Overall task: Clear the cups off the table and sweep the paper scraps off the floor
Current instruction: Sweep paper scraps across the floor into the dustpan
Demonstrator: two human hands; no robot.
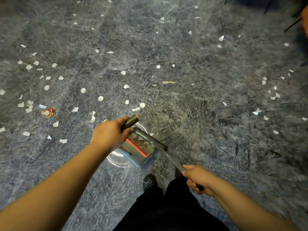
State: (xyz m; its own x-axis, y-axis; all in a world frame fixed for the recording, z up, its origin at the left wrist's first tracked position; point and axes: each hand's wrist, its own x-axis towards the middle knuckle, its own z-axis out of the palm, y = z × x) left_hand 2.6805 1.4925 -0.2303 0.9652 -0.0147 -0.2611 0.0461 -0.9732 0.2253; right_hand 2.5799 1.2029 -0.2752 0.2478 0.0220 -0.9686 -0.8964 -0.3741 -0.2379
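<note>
Across the grey carpet lie the white scraps, thick at my left, thinner far ahead and at my right, with one tan strip near the middle and a red and yellow wrapper among the left ones. Below them, close to my feet, the dustpan hangs tilted, a few scraps lying in it beside its orange comb. My left hand grips the dark handle of the pan, fingers curled round it, its tan end poking out past my thumb. My right hand is wrapped round the broom stick, which slants up and left to the pan's mouth; the brush head there is smeared by motion and hard to make out. A pale ring shows under the pan; I cannot tell what it is. One black shoe with a small white pattern and my black trousers fill the bottom edge. At the top right corner stand dark thin legs of some furniture and an orange edge, both cut off by the frame. Everything toward the edges is blurred.
</note>
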